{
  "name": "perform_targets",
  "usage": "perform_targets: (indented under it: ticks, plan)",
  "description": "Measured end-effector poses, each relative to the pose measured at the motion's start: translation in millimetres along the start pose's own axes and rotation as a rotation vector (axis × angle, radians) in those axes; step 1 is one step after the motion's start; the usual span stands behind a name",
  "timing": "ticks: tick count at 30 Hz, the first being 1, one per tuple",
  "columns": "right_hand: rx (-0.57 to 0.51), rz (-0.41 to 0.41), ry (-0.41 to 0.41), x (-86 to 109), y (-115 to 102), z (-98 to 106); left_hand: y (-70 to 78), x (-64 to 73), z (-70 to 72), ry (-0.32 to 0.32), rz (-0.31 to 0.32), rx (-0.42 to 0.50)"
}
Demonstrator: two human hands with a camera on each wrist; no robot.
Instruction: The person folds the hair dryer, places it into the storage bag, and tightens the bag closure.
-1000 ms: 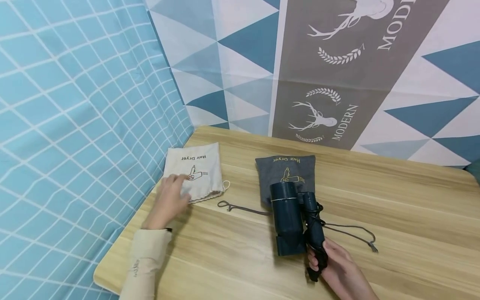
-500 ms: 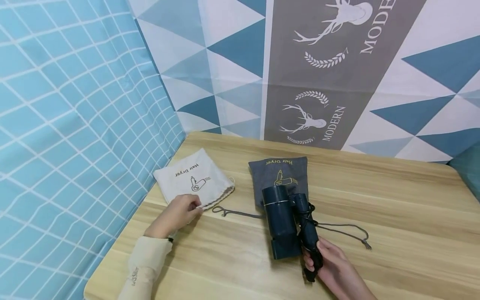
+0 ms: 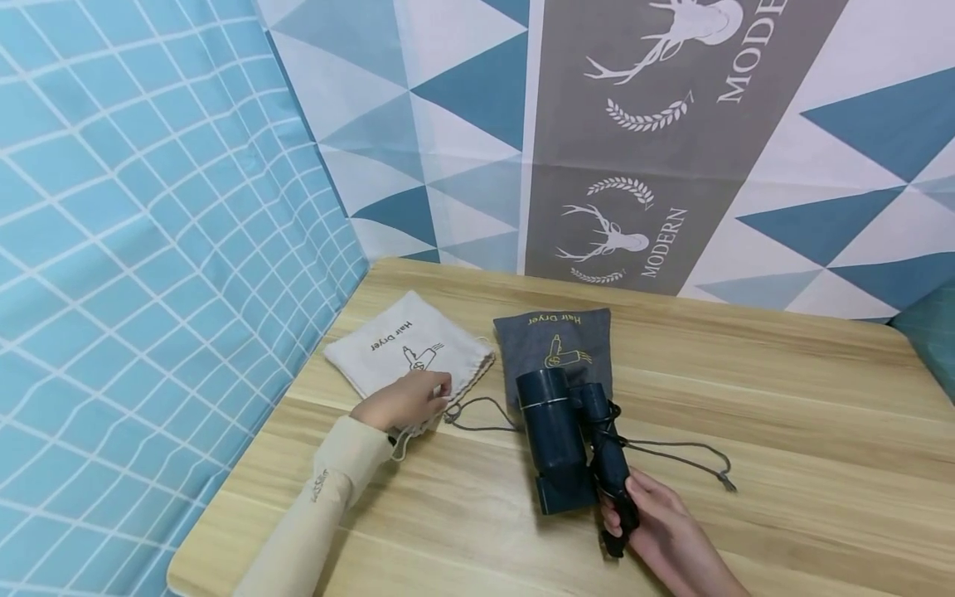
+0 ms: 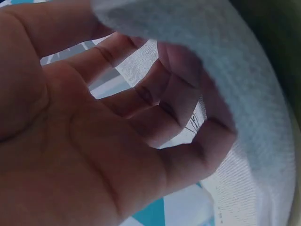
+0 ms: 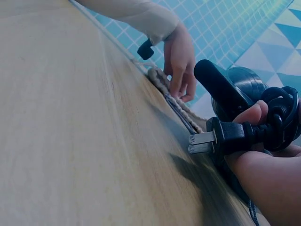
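Observation:
My left hand [image 3: 406, 400] is at the mouth edge of a white drawstring bag [image 3: 399, 332] printed "Hair Dryer", lying on the table. In the left wrist view, its fingers [image 4: 183, 101] curl in by the bag's pale cloth, and the thumb tip is hidden behind cloth. My right hand [image 3: 664, 522] grips the handle of a dark blue hair dryer [image 3: 555, 444]. The black cord is wound around the handle, and its two-pin plug [image 5: 228, 137] sticks out beside the thumb. The dryer's front end overlaps a dark grey drawstring bag [image 3: 525, 340] with a yellow print.
The wooden table [image 3: 783, 390] meets a patterned wall covering [image 3: 462, 108] at the back and a blue checked one [image 3: 149, 274] at the left. Grey drawstrings [image 3: 690, 448] from the dark bag stretch out to both sides.
The left hand has moved right, and the white bag has turned and slid right with it towards the dark bag. The left grey drawstring has bent. The right hand keeps holding the dryer nearly still.

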State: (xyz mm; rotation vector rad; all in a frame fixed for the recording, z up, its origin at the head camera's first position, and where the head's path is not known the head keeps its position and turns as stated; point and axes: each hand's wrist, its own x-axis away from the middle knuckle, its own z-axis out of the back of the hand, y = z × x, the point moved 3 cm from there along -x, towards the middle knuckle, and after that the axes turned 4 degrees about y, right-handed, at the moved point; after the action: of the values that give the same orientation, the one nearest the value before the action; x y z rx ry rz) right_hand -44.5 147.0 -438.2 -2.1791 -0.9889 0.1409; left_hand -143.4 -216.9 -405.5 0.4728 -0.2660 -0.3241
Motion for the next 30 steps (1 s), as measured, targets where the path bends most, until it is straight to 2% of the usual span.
perform_targets:
  ticks: [3, 5, 8, 13, 16, 18, 21, 23, 25, 30]
  plan:
    - [0.035, 0.003, 0.02, -0.6, 0, 0, 1.1, -2.2, -1.8, 0.04, -0.006, 0.005]
    - [0.048, 0.004, 0.033, -0.6, 1, -1, 0.2, -0.8, -2.3, 0.099, 0.002, 0.013]
    - [0.074, 0.01, 0.05, -0.5, 1, -2, -0.8, 3.7, 1.3, 0.242, 0.003, 0.012]
    - [0.165, 0.022, 0.116, -1.3, 0, -7, 8.8, 13.2, 18.3, 0.529, -0.064, 0.007]
    - [0.246, 0.012, 0.162, -2.2, -1, -10, 16.3, 20.5, 28.1, 0.646, -0.105, -0.001]
    - [0.315, 0.005, 0.193, -3.5, -3, -13, 21.2, 25.0, 33.8, 0.696, -0.129, -0.012]
    - [0.415, -0.005, 0.239, -6.2, -6, -18, 29.2, 29.8, 40.5, 0.736, -0.159, -0.033]
    - [0.466, -0.001, 0.256, -8.7, -8, -22, 36.1, 31.2, 44.1, 0.733, -0.184, -0.049]
    - [0.498, 0.005, 0.26, -12.2, -10, -28, 43.9, 31.1, 47.2, 0.707, -0.21, -0.068]
    - [0.532, 0.011, 0.283, -23.2, -12, -43, 63.9, 27.3, 52.7, 0.587, -0.273, -0.117]
